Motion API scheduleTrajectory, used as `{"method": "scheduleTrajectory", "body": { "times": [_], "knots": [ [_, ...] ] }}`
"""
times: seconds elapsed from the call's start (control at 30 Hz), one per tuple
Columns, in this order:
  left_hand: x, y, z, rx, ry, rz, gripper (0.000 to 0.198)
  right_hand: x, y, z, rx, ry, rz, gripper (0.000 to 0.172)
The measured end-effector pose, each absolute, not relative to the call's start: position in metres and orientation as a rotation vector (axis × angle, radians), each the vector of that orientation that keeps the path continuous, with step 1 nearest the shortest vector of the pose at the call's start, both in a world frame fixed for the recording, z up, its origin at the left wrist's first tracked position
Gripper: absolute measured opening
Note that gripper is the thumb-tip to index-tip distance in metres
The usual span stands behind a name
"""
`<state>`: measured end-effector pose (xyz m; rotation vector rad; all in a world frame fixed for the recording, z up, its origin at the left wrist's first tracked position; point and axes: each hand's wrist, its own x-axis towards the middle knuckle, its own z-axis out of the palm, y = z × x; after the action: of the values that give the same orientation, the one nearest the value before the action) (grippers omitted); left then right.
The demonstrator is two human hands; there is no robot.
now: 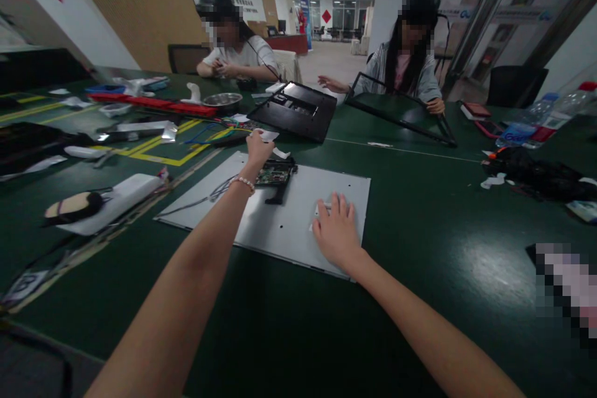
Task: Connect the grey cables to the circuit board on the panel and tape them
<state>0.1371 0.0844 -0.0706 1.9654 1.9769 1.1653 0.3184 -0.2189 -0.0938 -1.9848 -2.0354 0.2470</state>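
A grey metal panel lies flat on the green table in front of me. A small green circuit board with a black bracket sits near the panel's far edge. My left hand, with a bead bracelet on the wrist, reaches past the board and pinches a small white strip, perhaps tape. My right hand lies flat on the panel with fingers spread, beside a small white piece.
A black monitor back cover and a black frame lie before two seated people across the table. A metal bowl, red strips, wires and white foam fill the left. Water bottles and black parts sit right.
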Motion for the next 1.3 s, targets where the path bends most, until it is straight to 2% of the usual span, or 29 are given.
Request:
{"method": "scheduleTrajectory", "body": {
  "times": [0.13, 0.27, 0.4, 0.73, 1.0, 1.3],
  "knots": [
    [0.107, 0.063, -0.071, 1.952, 2.133, 0.996, 0.059, 0.319, -0.22, -0.094, -1.973, -2.027, 0.219, 0.054],
    [0.076, 0.035, -0.078, 1.931, 2.306, 0.633, 0.069, 0.319, -0.22, -0.095, -1.968, -2.035, 0.209, 0.054],
    [0.057, 0.011, -0.088, 1.982, 2.276, 0.426, 0.065, 0.319, -0.221, -0.097, -1.972, -2.043, 0.202, 0.054],
    [0.059, -0.025, -0.098, 2.363, 2.24, 0.407, 0.05, 0.319, -0.223, -0.097, -1.984, -2.063, 0.183, 0.055],
    [0.069, -0.042, -0.091, 2.507, 2.262, 0.19, 0.048, 0.319, -0.224, -0.098, -2.017, -2.098, 0.165, 0.055],
    [0.077, -0.053, -0.094, 2.434, 2.263, 0.234, 0.049, 0.332, -0.229, -0.07, -2.08, -2.287, 0.116, 0.053]
  ]
}}
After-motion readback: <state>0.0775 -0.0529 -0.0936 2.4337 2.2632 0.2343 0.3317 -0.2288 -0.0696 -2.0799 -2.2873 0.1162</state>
